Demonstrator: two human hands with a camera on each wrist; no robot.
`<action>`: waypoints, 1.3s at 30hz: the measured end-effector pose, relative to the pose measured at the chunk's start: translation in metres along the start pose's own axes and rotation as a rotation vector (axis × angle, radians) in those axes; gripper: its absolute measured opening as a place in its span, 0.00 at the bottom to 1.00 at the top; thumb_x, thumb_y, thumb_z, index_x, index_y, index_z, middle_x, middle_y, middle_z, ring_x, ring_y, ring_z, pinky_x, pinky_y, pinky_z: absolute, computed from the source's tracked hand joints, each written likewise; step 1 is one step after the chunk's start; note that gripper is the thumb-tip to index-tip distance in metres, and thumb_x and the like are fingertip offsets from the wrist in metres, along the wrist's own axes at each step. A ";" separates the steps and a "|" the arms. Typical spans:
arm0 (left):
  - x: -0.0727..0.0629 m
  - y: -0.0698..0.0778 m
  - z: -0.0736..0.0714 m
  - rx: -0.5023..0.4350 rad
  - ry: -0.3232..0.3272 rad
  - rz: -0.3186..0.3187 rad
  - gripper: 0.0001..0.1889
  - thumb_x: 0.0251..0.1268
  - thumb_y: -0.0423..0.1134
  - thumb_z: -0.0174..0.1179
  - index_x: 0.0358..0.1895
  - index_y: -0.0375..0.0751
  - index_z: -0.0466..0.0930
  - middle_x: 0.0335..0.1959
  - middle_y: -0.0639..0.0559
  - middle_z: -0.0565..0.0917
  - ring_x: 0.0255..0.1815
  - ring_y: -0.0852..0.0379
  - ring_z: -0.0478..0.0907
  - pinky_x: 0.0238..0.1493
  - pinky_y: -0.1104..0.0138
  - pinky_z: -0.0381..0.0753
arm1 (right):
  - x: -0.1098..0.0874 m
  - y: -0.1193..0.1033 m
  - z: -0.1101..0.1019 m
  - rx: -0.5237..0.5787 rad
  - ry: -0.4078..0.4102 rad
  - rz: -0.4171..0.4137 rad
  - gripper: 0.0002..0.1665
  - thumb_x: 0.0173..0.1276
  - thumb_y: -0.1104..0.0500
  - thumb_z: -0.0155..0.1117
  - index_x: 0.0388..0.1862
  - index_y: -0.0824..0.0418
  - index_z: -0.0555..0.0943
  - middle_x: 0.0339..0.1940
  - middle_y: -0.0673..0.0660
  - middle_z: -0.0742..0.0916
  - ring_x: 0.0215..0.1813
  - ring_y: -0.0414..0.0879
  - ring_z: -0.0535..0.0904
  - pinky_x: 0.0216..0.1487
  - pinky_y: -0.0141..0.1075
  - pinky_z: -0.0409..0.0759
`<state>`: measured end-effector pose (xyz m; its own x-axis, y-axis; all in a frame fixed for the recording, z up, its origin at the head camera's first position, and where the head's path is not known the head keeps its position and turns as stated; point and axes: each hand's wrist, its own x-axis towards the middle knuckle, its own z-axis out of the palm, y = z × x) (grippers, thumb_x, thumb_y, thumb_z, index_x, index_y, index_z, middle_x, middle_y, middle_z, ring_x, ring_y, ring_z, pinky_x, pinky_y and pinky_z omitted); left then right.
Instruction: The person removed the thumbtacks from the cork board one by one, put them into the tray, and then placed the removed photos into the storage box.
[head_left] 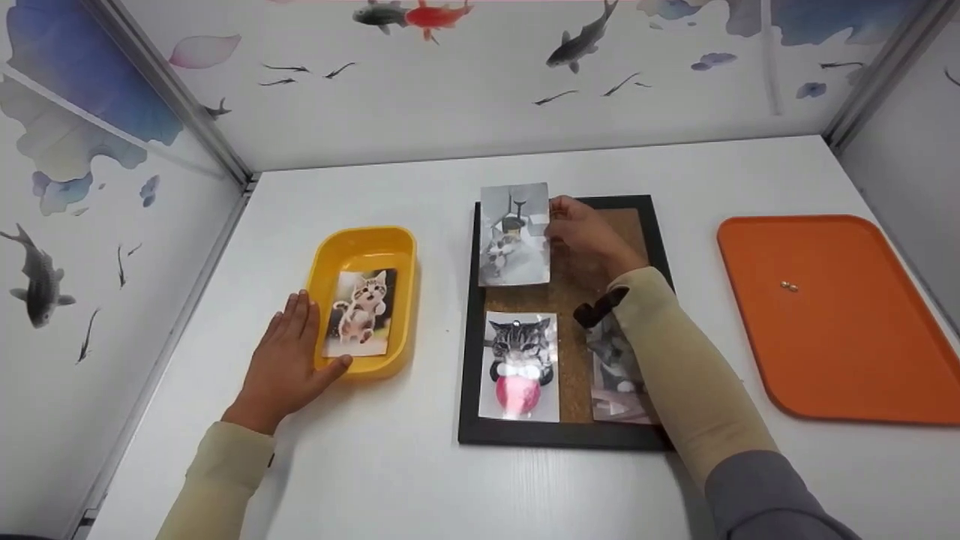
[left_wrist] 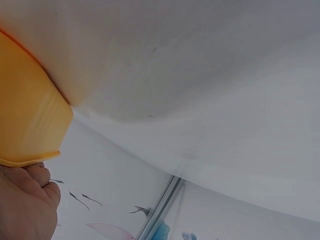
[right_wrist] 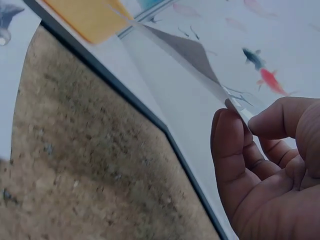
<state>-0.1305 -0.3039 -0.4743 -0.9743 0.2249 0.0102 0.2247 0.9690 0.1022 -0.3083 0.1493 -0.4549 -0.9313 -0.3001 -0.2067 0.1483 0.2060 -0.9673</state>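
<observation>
Grey photo print (head_left: 510, 247), upper centre: probably light, bendable, best held by edges; right hand's (head_left: 589, 234) fingers pinch its right edge, left hand's (head_left: 283, 367) lie straight against yellow tray (head_left: 367, 244).

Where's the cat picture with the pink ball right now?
In the head view, the pink-ball picture lies at the lower left of the board, just below the grey picture that the right hand pinches.

Beige sleeves (head_left: 697, 367) — dark grey cloth (head_left: 772, 495) (right side) higher up
</observation>
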 end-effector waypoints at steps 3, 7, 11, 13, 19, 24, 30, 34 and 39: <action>0.000 0.000 0.000 -0.003 -0.004 -0.001 0.55 0.66 0.74 0.44 0.78 0.30 0.41 0.81 0.36 0.40 0.81 0.41 0.36 0.77 0.50 0.39 | 0.000 -0.008 0.006 0.017 -0.030 -0.014 0.20 0.74 0.65 0.54 0.63 0.61 0.69 0.57 0.61 0.79 0.53 0.55 0.79 0.57 0.54 0.77; 0.000 0.000 0.000 -0.005 -0.007 -0.003 0.56 0.66 0.74 0.44 0.78 0.30 0.41 0.81 0.36 0.40 0.81 0.41 0.36 0.77 0.50 0.39 | -0.002 -0.018 0.016 0.057 -0.063 -0.034 0.19 0.73 0.66 0.54 0.62 0.61 0.68 0.54 0.62 0.79 0.48 0.55 0.80 0.52 0.55 0.80; 0.000 0.000 0.000 -0.005 -0.012 -0.006 0.56 0.66 0.74 0.43 0.78 0.30 0.40 0.81 0.36 0.40 0.81 0.41 0.35 0.77 0.49 0.39 | -0.005 -0.025 0.025 0.100 -0.087 -0.039 0.19 0.73 0.66 0.55 0.61 0.60 0.69 0.55 0.62 0.79 0.51 0.56 0.80 0.49 0.49 0.82; 0.000 0.000 0.001 -0.004 -0.014 -0.008 0.56 0.66 0.74 0.43 0.78 0.30 0.40 0.81 0.37 0.40 0.81 0.42 0.35 0.77 0.49 0.39 | -0.006 -0.027 0.029 0.117 -0.100 -0.038 0.19 0.73 0.67 0.55 0.61 0.60 0.69 0.55 0.62 0.79 0.52 0.57 0.79 0.48 0.47 0.83; 0.000 0.000 0.002 -0.002 0.007 -0.001 0.55 0.66 0.71 0.47 0.78 0.28 0.42 0.80 0.36 0.41 0.81 0.41 0.37 0.77 0.49 0.40 | -0.008 -0.037 0.042 0.144 -0.172 -0.067 0.18 0.72 0.69 0.54 0.59 0.62 0.69 0.53 0.63 0.80 0.51 0.57 0.79 0.47 0.47 0.83; 0.000 0.000 0.003 -0.006 0.017 -0.001 0.55 0.66 0.70 0.48 0.78 0.28 0.43 0.80 0.36 0.42 0.81 0.42 0.36 0.77 0.50 0.39 | -0.009 -0.048 0.057 0.179 -0.239 -0.094 0.17 0.72 0.70 0.53 0.58 0.63 0.69 0.51 0.64 0.79 0.48 0.57 0.80 0.45 0.48 0.83; 0.000 0.000 0.003 -0.002 -0.004 -0.010 0.55 0.65 0.73 0.46 0.78 0.30 0.42 0.81 0.38 0.40 0.81 0.42 0.36 0.76 0.49 0.40 | -0.009 -0.058 0.081 0.154 -0.286 -0.110 0.18 0.71 0.70 0.54 0.59 0.62 0.70 0.52 0.64 0.80 0.50 0.57 0.80 0.48 0.51 0.82; 0.000 0.000 0.001 -0.007 -0.015 -0.019 0.55 0.65 0.73 0.45 0.79 0.31 0.42 0.81 0.38 0.40 0.81 0.42 0.35 0.76 0.48 0.40 | -0.006 -0.064 0.103 0.144 -0.303 -0.106 0.18 0.70 0.71 0.54 0.57 0.62 0.70 0.50 0.64 0.81 0.47 0.55 0.80 0.44 0.49 0.83; 0.000 0.001 -0.002 -0.012 -0.023 -0.018 0.54 0.66 0.71 0.47 0.79 0.31 0.41 0.81 0.38 0.40 0.81 0.42 0.35 0.76 0.48 0.39 | -0.004 -0.069 0.136 0.134 -0.348 -0.111 0.17 0.68 0.74 0.52 0.54 0.63 0.70 0.47 0.63 0.81 0.45 0.53 0.82 0.41 0.46 0.85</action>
<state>-0.1300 -0.3027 -0.4726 -0.9777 0.2094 -0.0148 0.2064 0.9718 0.1139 -0.2701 0.0099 -0.4074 -0.7791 -0.6163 -0.1147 0.1160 0.0381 -0.9925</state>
